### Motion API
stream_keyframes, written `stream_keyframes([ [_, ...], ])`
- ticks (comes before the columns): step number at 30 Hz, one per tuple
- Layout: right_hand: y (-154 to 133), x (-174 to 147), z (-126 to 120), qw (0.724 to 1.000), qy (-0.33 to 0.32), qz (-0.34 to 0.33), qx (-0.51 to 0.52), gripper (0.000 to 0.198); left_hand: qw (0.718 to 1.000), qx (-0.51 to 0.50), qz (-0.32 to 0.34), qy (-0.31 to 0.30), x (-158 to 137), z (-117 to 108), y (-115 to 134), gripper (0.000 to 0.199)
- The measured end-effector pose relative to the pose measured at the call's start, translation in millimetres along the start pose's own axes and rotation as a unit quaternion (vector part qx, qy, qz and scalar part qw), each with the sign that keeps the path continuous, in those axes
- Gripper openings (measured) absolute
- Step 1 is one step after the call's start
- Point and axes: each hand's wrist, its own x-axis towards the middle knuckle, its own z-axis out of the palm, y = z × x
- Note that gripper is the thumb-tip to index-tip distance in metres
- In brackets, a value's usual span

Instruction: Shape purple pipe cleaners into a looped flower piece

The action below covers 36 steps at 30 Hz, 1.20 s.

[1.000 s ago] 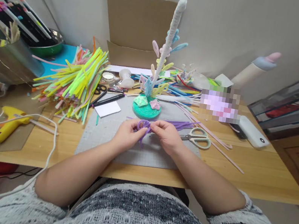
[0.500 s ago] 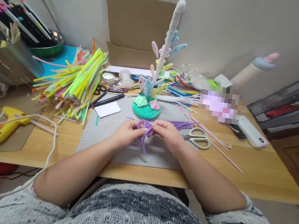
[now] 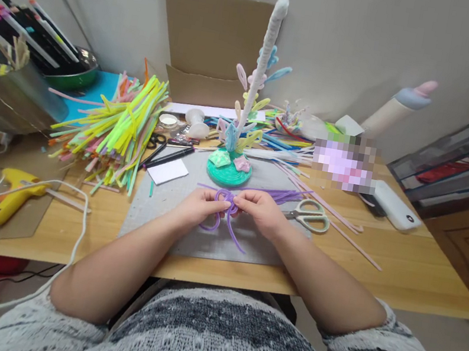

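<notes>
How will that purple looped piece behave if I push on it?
The purple looped piece probably bends but holds shape: its trailing end juts out curved. It's likely light, being thin strands. Its loops could squash.

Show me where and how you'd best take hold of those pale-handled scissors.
Probably by the handle loops, the right hand, once free, coming from the right: the scissors lie flat, loops toward the right, blades pointing left, partly hidden behind that hand.
</notes>
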Motion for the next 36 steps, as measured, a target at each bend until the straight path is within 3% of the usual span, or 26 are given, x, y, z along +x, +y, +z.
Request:
stream_keyframes([
  [3, 2.2, 0.7, -0.1, 0.999, 0.030, -0.019, 0.012, 0.030, 0.995, -0.093, -0.023, -0.016, 1.1, 0.6, 1.7, 0.034],
  [6, 6.0, 3.2, -0.7, 0.996, 0.076, -0.027, 0.045, 0.029, 0.973, -0.220, -0.058, -0.040, 3.4, 0.2, 3.1, 0.043],
  [11, 10.0, 5.1, 0.1, 0.983, 0.161, -0.063, 0.060, 0.026, 0.934, -0.301, -0.184, -0.046, 4.6, 1.5, 2.4, 0.024],
  [14, 9.5, 3.1, 0.0, 0.971, 0.210, -0.111, -0.009, 0.026, 0.934, -0.295, -0.195, -0.056, 2.1, 6.0, 1.2, 0.016],
  [17, 8.6, 0.4, -0.4, 0.959, 0.231, -0.146, -0.081, 0.027, 0.957, -0.242, -0.150, -0.050, -1.0, 10.2, 0.5, 0.017],
  [20, 8.7, -1.5, -0.2, 0.947, 0.247, -0.162, -0.128, 0.028, 0.990, -0.110, -0.078, -0.040, -4.3, 11.6, 2.0, 0.023],
  [23, 9.1, -3.0, 1.0, 0.941, 0.257, -0.168, -0.143, 0.028, 0.996, -0.011, -0.050, -0.069, -8.2, 10.9, 5.9, 0.026],
  [26, 8.1, -4.6, 2.4, 0.935, 0.267, -0.176, -0.151, 0.027, 0.995, -0.015, -0.052, -0.082, -10.8, 10.3, 9.3, 0.026],
  [29, 5.8, -5.6, 4.1, 0.938, 0.265, -0.175, -0.142, 0.025, 0.999, -0.015, 0.041, 0.002, -10.8, 10.0, 10.0, 0.024],
  [32, 4.4, -5.7, 7.1, 0.951, 0.250, -0.147, -0.110, 0.026, 0.980, 0.014, 0.158, 0.124, -9.8, 9.7, 8.6, 0.019],
  [36, 6.0, -5.8, 13.7, 0.975, 0.196, -0.095, -0.042, 0.029, 0.957, 0.037, 0.214, 0.190, -9.4, 8.3, 6.1, 0.017],
])
